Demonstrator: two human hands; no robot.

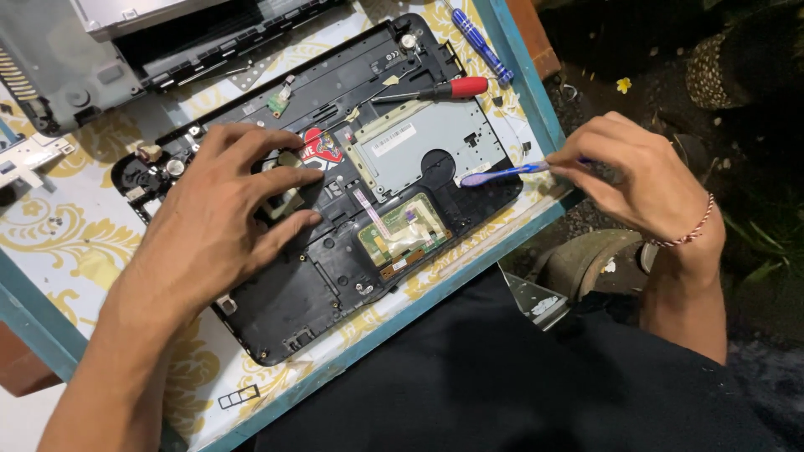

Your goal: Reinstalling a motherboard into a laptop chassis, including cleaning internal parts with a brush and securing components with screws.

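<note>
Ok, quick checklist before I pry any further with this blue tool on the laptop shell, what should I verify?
1. Left hand flat on the black laptop shell: ok.
2. Right hand gripping the blue pry tool: ok.
3. Tool tip at the silver metal plate edge: ok.
4. Ribbon cable away from the tip: ok.
5. Red-handled screwdriver lying loose on the shell: not ok.
6. All screws out: cannot tell.

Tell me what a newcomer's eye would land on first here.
First, the opened black laptop shell lying across the patterned table, with the left hand spread flat on it. Next, the right hand at the table's right edge, holding a blue toothbrush to the shell. A red-handled screwdriver lies on its upper part.
</note>
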